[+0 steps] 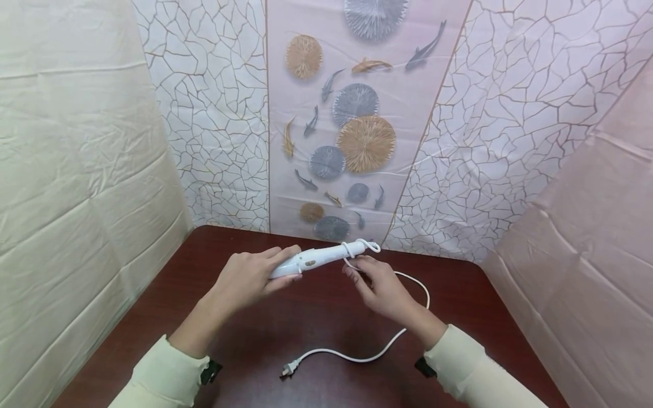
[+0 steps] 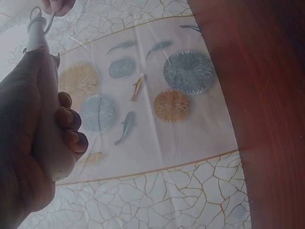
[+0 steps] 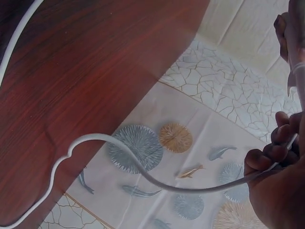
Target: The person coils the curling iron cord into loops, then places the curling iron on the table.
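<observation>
A white hair straightener (image 1: 326,256) is held above the table, tilted with its cord end up to the right. My left hand (image 1: 250,277) grips its wide end, fingers curled round the body in the left wrist view. A small gold-brown switch shows beside that hand. The white power cord (image 1: 357,359) leaves the narrow end and makes a loop round it. Close below that end, my right hand (image 1: 382,289) pinches the cord; the right wrist view shows the curled fingers (image 3: 259,160) on it. From there the cord runs down to a two-pin plug (image 1: 289,368) on the table.
The dark red-brown table (image 1: 255,334) lies under both hands. Behind it hangs a patterned cloth (image 1: 219,113) with printed fish and round shapes. Plain pale cloth walls (image 1: 76,170) stand at the left and right.
</observation>
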A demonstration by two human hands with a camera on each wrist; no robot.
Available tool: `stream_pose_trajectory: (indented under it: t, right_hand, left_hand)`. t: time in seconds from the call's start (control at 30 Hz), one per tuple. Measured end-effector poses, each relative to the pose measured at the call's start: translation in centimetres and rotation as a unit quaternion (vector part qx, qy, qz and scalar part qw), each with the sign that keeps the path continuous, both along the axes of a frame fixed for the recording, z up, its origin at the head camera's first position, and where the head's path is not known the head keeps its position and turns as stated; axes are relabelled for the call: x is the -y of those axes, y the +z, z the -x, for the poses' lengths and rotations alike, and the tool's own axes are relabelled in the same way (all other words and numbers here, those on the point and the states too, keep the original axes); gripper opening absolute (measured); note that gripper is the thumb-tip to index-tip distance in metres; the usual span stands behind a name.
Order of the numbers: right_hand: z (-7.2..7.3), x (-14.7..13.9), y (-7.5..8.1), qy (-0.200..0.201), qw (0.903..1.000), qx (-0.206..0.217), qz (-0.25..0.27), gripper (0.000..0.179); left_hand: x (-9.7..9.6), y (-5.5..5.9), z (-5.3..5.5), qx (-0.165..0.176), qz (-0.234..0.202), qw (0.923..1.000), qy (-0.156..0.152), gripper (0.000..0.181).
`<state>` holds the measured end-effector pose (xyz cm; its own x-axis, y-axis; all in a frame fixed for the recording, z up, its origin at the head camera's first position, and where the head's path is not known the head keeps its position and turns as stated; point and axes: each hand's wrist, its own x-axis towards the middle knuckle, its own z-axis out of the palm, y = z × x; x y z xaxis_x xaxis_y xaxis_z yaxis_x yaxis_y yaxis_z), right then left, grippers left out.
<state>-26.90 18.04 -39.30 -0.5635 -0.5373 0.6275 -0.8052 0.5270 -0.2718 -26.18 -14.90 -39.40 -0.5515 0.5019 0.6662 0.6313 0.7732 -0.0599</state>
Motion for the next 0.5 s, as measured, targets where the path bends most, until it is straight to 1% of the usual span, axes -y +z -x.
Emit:
stream_pose_trajectory:
  t: [0.13, 0.2, 0.27, 0.37, 0.4, 0.47, 0.5]
  right_hand:
    - [-0.21, 0.14, -0.07, -0.007, 0.9996, -0.020, -0.018, 0.020]
    - [-0.21, 0.21, -0.14, -0.014, 0.9989, -0.037, -0.027, 0.021]
    - [-0.21, 0.24, -0.28, -0.022, 0.9970, -0.065, -0.035, 0.024]
    - [-0.24, 0.24, -0.48, -0.039, 0.9914, -0.116, -0.047, 0.026]
    - [-0.24, 0.21, -0.56, -0.046, 0.9891, -0.131, -0.049, 0.024]
    - [-0.26, 0.14, -0.68, -0.057, 0.9844, -0.158, -0.053, 0.013]
    - [-0.24, 0.11, -0.72, -0.062, 0.9818, -0.170, -0.055, 0.014]
  left_hand:
    - [0.15, 0.17, 0.07, 0.015, 0.000, 0.9998, 0.010, 0.053]
    - [0.17, 0.21, 0.08, 0.017, 0.001, 0.9998, 0.012, 0.053]
    - [0.18, 0.23, 0.09, 0.017, 0.001, 0.9998, 0.013, 0.053]
    - [0.19, 0.19, 0.10, 0.019, 0.001, 0.9997, 0.015, 0.053]
    - [0.20, 0.17, 0.11, 0.020, 0.001, 0.9997, 0.016, 0.053]
    - [0.24, 0.12, 0.13, 0.023, 0.001, 0.9996, 0.018, 0.053]
    - [0.26, 0.09, 0.14, 0.024, 0.000, 0.9995, 0.020, 0.053]
